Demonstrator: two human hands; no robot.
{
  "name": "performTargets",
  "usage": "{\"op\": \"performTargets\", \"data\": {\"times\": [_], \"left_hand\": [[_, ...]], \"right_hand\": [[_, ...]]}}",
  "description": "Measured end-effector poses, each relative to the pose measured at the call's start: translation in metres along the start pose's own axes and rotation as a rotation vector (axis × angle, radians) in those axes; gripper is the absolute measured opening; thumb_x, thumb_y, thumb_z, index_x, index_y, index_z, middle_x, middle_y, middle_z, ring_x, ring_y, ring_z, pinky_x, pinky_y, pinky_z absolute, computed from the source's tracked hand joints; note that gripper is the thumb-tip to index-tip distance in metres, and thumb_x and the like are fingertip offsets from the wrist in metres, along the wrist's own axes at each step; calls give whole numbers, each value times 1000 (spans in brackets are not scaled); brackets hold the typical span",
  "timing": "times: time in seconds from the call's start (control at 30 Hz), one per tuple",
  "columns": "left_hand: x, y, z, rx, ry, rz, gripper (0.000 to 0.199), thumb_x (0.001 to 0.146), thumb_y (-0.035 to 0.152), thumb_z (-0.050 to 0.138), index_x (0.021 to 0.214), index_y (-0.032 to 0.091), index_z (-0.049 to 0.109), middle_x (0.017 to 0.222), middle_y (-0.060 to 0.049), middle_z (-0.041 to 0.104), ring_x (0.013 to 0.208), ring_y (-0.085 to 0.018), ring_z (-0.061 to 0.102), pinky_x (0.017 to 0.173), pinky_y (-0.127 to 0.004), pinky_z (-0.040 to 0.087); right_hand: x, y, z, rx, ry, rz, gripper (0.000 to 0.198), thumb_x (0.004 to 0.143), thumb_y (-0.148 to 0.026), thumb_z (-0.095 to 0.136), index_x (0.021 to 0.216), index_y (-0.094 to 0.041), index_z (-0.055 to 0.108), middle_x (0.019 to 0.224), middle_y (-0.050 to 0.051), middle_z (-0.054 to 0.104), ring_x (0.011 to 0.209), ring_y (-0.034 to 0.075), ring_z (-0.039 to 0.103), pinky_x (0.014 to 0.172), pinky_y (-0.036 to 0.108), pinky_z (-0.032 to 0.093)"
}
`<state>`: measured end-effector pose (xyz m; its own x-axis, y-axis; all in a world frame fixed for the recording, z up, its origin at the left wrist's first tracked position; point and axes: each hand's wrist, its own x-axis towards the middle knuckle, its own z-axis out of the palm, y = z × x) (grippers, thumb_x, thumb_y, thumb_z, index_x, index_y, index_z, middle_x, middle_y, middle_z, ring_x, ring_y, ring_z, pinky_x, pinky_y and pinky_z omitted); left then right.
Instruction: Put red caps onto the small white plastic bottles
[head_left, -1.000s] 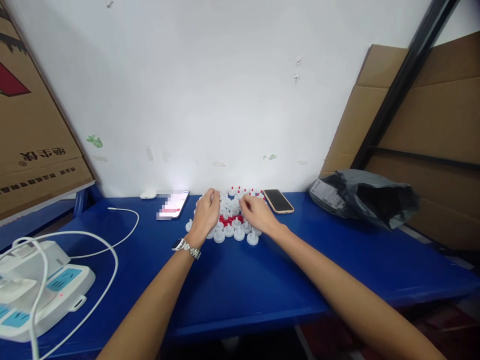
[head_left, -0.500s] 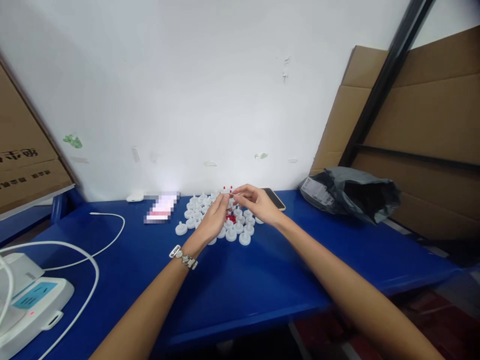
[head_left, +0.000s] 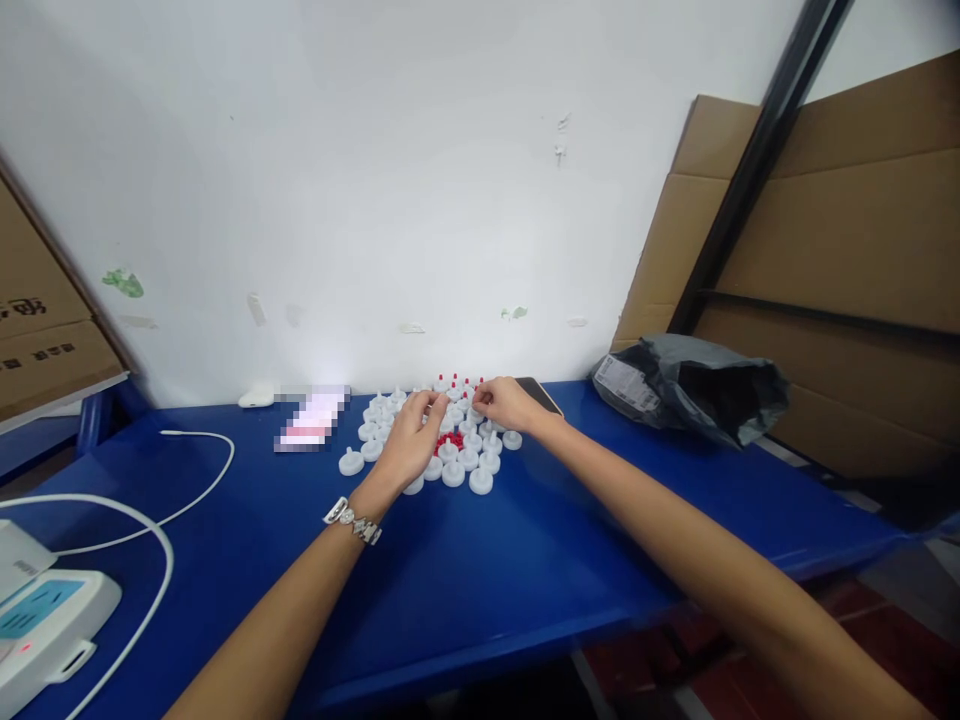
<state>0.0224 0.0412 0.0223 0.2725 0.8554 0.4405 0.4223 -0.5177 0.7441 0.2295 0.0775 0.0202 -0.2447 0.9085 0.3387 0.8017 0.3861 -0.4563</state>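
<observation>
Many white round caps with narrow spouts stand close together on the blue table. A small pile of red tip caps lies among them, and several white caps at the back carry red tips. My left hand, with a metal watch at the wrist, is over the left part of the group, its fingers bent together; what they hold is hidden. At the right rear of the group my right hand has thumb and forefinger pinched close to the white caps. Whatever sits in that pinch is too small to make out.
A dark phone lies behind my right hand. Farther right rests an open grey plastic bag. On the left are a lit, blurred-out screen, a white case, a white cable and a power strip.
My hands, close together before, have drawn apart: the left toward the left and nearer, the right beside the rear caps. More red-tipped caps show at the back. The view has shifted slightly.
</observation>
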Motion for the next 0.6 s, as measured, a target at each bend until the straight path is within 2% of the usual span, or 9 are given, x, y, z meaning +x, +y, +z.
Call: {"op": "performTargets", "data": {"times": [0.1,0.23,0.33,0.47,0.6], "left_hand": [[-1,1,-1,23,-7,0,37,96,46,37,98,19,62,103,-6,64,99,-20,57,93,-34,41],[-1,3,-2,51,-1,6,35,96,43,36,97,19,62,101,-6,63,98,-20,57,93,-35,41],[-1,2,-3,68,8,17,33,96,41,36,96,19,61,102,-6,63,100,-20,56,94,-36,40],[-1,-2,-6,83,12,30,33,96,40,36,96,19,61,104,-7,62,101,-21,55,95,-36,40],[-2,-3,-11,95,30,38,33,97,41,36,100,19,60,106,-7,62,101,-20,56,94,-36,41]], "right_hand": [[2,2,1,-68,-79,11,12,78,-19,60,79,-15,71,77,4,72,67,13,62,63,21,41],[10,3,-1,-149,-7,77,26,85,-35,56,98,-18,69,81,5,72,70,15,62,63,24,40],[23,0,3,-315,-4,132,32,86,-44,54,100,-18,67,89,8,72,82,20,64,72,28,41],[37,-9,10,-468,-100,112,26,85,-39,56,90,-16,67,93,13,71,93,25,63,88,36,37],[33,-18,3,-462,-27,120,28,92,-35,44,92,-14,63,93,15,70,90,25,62,87,37,36]]}}
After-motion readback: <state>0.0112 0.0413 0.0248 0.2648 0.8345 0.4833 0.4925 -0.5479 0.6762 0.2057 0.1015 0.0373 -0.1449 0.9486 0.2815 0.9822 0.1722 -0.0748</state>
